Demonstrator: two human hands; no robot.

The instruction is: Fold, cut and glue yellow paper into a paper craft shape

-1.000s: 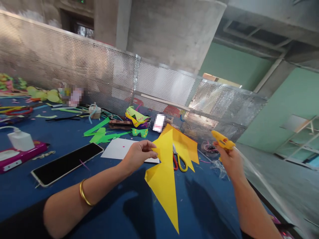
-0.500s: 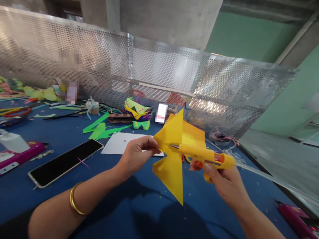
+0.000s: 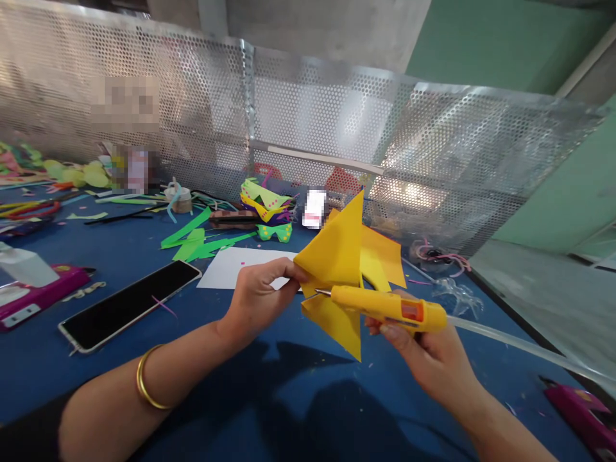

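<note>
Pinching the left corner of a folded yellow paper (image 3: pixel 337 256), the left hand (image 3: pixel 257 295) holds it up above the table (image 3: pixel 269 410), thumb and fingers closed on the fold. The right hand (image 3: pixel 423 359) is wrapped around a yellow glue gun (image 3: pixel 385 307), whose metal tip points left and sits at the paper's middle crease; whether it touches the sheet cannot be told. A clear glue stick (image 3: pixel 520 343) trails from the gun's back end off to the right. A gold bangle (image 3: pixel 144 385) rings the left wrist. Just behind the held paper lies another yellow sheet (image 3: pixel 385 260), and to its left a white sheet (image 3: pixel 231 269) flat on the blue surface. Farther left rests a dark phone (image 3: pixel 129 305), face up. Green paper strips (image 3: pixel 197 244) and a stack of coloured cutouts (image 3: pixel 264 212) lie towards the far side, near the perforated metal screen (image 3: pixel 308 122).
</note>
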